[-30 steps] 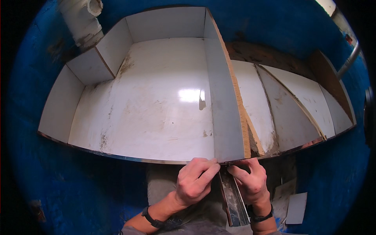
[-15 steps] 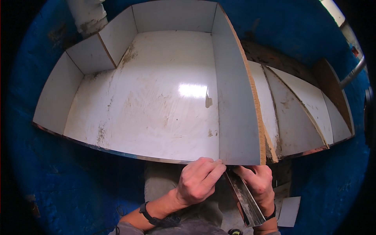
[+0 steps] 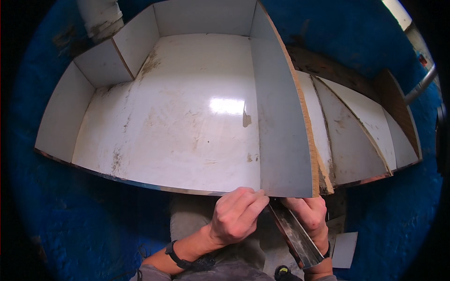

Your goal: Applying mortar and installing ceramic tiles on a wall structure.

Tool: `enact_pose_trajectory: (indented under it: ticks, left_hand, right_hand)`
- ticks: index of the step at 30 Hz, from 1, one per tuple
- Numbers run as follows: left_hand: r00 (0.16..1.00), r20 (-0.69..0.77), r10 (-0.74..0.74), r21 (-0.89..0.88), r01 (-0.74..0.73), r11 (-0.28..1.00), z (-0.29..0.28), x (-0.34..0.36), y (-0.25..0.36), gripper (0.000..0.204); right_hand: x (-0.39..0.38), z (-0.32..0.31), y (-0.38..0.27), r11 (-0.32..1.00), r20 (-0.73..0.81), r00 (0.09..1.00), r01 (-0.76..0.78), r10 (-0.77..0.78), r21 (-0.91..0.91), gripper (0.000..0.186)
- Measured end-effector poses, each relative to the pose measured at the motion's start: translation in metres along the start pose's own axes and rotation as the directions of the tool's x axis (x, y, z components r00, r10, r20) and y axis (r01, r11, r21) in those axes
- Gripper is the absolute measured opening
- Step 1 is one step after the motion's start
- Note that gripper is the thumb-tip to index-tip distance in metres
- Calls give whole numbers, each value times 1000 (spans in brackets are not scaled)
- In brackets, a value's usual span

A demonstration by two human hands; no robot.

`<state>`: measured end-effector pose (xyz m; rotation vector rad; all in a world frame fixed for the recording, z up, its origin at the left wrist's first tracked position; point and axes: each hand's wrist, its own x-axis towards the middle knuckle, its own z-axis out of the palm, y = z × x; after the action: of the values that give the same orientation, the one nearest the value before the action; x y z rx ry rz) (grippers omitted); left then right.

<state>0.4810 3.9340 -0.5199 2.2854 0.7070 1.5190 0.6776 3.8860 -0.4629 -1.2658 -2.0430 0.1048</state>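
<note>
A dirty white open cabinet carcass (image 3: 178,117) lies in front of me, with a shiny metal edging along its near edge. A metal trim channel (image 3: 298,236) slants from that edge down toward my body, between my hands. My left hand (image 3: 238,214) is closed, its fingers pinched at the cabinet edge where the channel's upper end meets it. My right hand (image 3: 309,216) is closed beside the channel, just under the near end of the upright divider panel (image 3: 283,117). Its fingertips are partly hidden by the panel and the channel.
Right of the divider, with its raw chipboard edge, stand several angled white panels (image 3: 349,126) and a brown end board (image 3: 398,107). Blue wall and floor surround the cabinet. A white pipe (image 3: 101,18) stands at the back left. A loose white offcut (image 3: 345,250) lies lower right.
The metal channel has tilted slightly, its lower end shifting right. The cabinet appears a little further left and up in view. Both hands keep nearly the same place.
</note>
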Motion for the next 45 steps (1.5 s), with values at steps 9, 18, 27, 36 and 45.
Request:
enact_pose_trajectory:
  ticks: [9, 18, 27, 36, 45]
  left_hand:
    - [999, -36, 0, -9, 0, 1000, 2, 2, 2, 42]
    - [998, 23, 58, 22, -58, 998, 1, 4, -1, 47]
    - [999, 34, 14, -17, -13, 1000, 1, 10, 3, 40]
    - [994, 74, -81, -30, 84, 996, -6, 18, 10, 36]
    - [986, 119, -119, 72, 111, 991, -10, 19, 18, 43]
  right_hand:
    - [-10, -3, 3, 999, 31, 999, -34, 33, 7, 35]
    - [-3, -6, 3, 997, 30, 1000, 3, -6, 72, 39]
    - [-3, -6, 3, 996, 7, 1000, -11, 11, 89, 40]
    - [-3, -8, 2, 984, -5, 997, -78, 80, 158, 49]
    - [-8, 0, 3, 996, -53, 997, -45, 49, 77, 44]
